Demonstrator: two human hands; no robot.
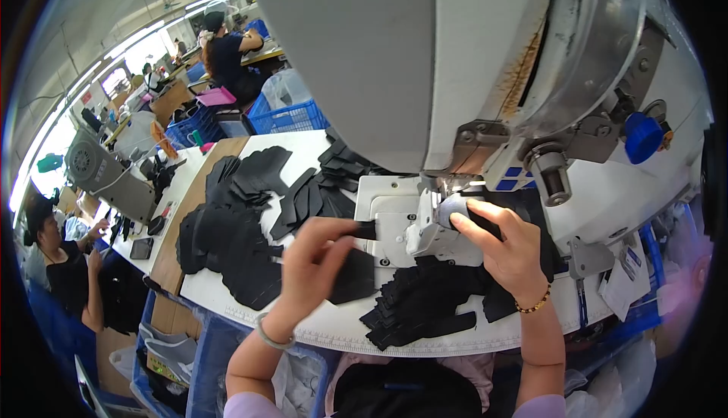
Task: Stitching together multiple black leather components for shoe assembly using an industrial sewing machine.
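Curled and slightly blurred, my left hand (315, 263) is left of the sewing machine's bed, with a small black fabric piece (365, 230) at its fingertips. My right hand (506, 247) reaches in beside the presser foot area, its fingers closed on a grey, rounded piece (453, 207). Its thumb is mostly hidden. Over both hands looms the large pale sewing machine (364, 62). A stack of black cut pieces (428, 297) lies between my forearms at the table's front, and a bigger fanned pile of black pieces (235, 244) spreads to the left.
More small black pieces (315, 198) lie behind my left hand. A blue knob (643, 137) juts from the machine at right. Blue crates (288, 117) stand beyond the table. One co-worker (64, 266) sits at left, another (227, 58) farther back.
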